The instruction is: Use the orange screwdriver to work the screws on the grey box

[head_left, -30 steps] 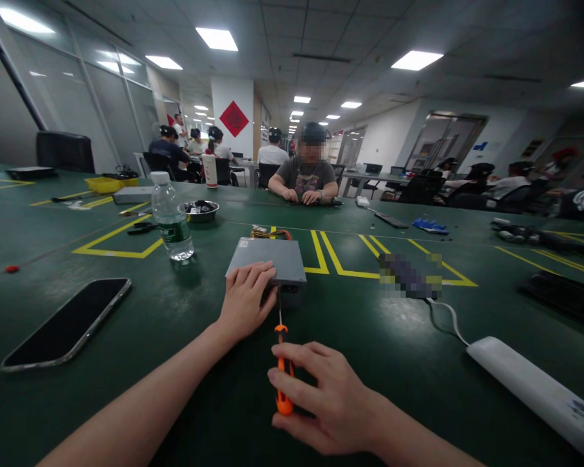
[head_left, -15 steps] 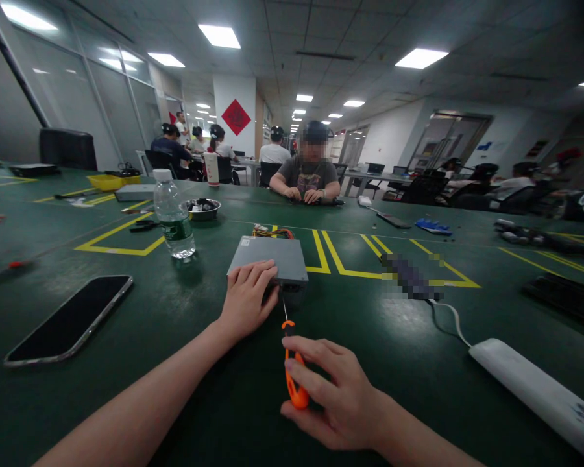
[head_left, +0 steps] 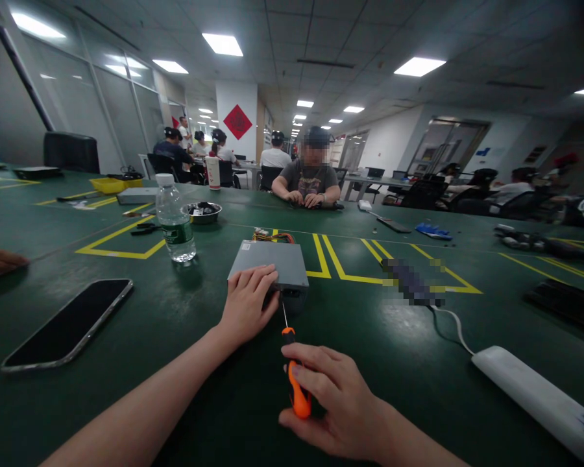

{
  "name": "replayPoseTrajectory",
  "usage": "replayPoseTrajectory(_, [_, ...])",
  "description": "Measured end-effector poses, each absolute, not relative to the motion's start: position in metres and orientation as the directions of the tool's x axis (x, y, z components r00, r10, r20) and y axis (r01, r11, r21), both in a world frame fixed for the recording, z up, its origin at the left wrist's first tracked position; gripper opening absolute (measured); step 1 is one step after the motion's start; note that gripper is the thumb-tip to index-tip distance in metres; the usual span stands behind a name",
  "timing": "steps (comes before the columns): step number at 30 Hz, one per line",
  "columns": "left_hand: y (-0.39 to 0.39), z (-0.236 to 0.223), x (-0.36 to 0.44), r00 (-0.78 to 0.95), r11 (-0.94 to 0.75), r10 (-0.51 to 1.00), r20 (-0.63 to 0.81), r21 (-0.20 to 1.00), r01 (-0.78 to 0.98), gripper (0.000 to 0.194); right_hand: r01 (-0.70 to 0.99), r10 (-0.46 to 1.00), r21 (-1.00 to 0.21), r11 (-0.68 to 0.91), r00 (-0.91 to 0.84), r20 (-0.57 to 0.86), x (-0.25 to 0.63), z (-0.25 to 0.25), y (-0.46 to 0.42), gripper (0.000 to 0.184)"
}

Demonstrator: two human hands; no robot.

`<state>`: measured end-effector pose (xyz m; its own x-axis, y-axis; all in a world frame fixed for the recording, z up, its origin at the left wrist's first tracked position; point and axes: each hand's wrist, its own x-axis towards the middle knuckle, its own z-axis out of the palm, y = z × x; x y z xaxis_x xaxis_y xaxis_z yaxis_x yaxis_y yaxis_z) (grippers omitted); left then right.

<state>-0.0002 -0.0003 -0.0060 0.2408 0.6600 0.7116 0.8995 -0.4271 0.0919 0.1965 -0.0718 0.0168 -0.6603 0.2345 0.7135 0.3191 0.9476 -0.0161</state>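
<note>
A grey computer power supply (head_left: pixel 285 263) lies on the green table in front of me, its colored cables (head_left: pixel 275 237) at the far side. My left hand (head_left: pixel 250 299) grips its near left corner, fingers across the top and thumb down at the front face. In my right hand (head_left: pixel 328 392) is a screwdriver (head_left: pixel 299 389) with an orange and black handle, held between thumb and fingertips. Its thin shaft points away from me and reaches the front face of the power supply beside my left thumb. The exact spot of the tip is too small to make out.
A water bottle (head_left: pixel 176 224) and a phone (head_left: pixel 71 323) are to the left, with a metal bowl (head_left: pixel 203 213) of dark parts behind. A white power strip (head_left: pixel 530 395) lies right. Another person's hand (head_left: pixel 0 261) shows at the left edge; a person (head_left: pixel 311 172) sits opposite.
The screwdriver handle has turned a little in my right fingers. My left hand stays on the power supply. At the left edge, the other person's hand has moved down and further in.
</note>
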Motion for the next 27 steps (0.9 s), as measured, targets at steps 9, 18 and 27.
replayPoseTrajectory(9, [0.0,-0.005,0.001,0.24,-0.428,0.657,0.715,0.093,0.899,0.029,0.312,0.212,0.04,0.949,-0.729,0.651,0.196,0.025,-0.073,0.029])
replayPoseTrajectory(18, [0.0,-0.006,0.0,0.235,-0.424,0.663,0.71,0.097,0.901,0.028,0.31,0.263,-0.048,0.95,-0.703,0.661,0.196,0.017,-0.072,0.036])
replayPoseTrajectory(27, [0.0,-0.007,0.001,0.237,-0.428,0.672,0.702,0.107,0.898,0.029,0.31,0.231,-0.019,0.951,-0.665,0.71,0.199,0.019,-0.072,0.03])
